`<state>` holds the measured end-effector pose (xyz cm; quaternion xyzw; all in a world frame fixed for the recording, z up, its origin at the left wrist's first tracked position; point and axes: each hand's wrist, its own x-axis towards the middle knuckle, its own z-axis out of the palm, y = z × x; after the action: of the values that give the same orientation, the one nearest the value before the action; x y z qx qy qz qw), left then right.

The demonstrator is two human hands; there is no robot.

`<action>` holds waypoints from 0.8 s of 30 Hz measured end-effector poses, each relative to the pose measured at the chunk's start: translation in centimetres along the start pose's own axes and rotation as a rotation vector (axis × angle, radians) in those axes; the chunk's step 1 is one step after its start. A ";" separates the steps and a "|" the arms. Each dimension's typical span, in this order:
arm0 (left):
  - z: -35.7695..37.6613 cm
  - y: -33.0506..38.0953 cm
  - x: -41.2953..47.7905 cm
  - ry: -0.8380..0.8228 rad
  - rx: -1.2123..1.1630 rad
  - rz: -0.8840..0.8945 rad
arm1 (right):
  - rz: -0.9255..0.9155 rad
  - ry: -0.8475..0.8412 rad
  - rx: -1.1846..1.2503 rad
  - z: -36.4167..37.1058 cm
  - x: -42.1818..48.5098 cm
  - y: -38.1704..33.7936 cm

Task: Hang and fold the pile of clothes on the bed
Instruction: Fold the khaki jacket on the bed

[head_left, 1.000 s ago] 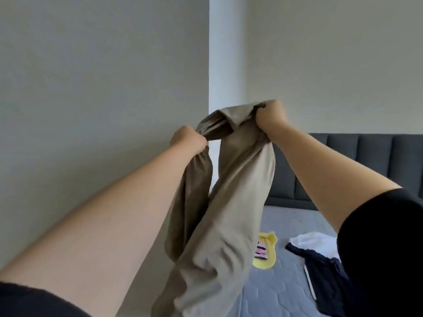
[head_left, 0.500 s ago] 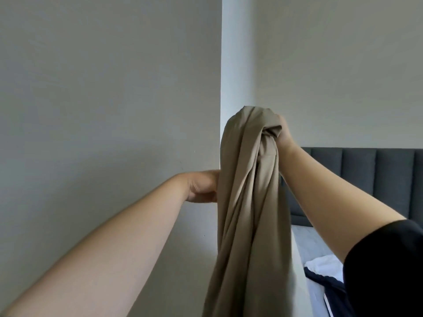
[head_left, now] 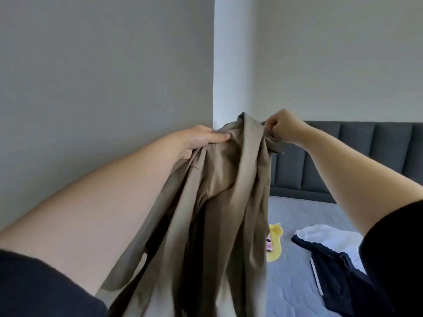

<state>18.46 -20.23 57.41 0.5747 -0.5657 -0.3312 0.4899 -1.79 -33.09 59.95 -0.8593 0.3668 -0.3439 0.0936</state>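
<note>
Held up in the air over the near left part of the bed (head_left: 306, 291): khaki trousers (head_left: 229, 202). Gripped at top left by the left hand (head_left: 201, 140), thumb over the cloth. Pinched at top right in the fisted right hand (head_left: 283, 126), slightly higher. Hands apart, neither plainly nearer. Hangs straight down below both, long axis vertical, bunched, twisted and creased.
</note>
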 end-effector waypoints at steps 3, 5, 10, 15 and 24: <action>1.0 0.4 0.0 0.191 -0.105 0.049 | 0.004 0.145 0.052 1.1 -0.2 -1.2; 0.6 0.4 -0.2 0.302 -0.232 0.075 | -0.046 0.361 0.315 1.7 -1.5 -2.6; -0.8 0.9 -0.1 0.411 -0.408 0.111 | 0.021 -0.430 0.001 5.8 -6.3 -6.0; -1.1 -0.4 -0.7 0.264 -0.199 0.099 | -0.027 -0.243 -0.092 11.3 -6.6 -5.5; -4.4 -4.3 -1.9 0.103 0.136 0.013 | 0.095 -0.119 0.310 6.5 -4.3 -3.7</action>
<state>23.70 -18.03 54.33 0.6193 -0.5647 -0.2588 0.4802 2.47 -28.07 54.35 -0.8351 0.3435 -0.3399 0.2628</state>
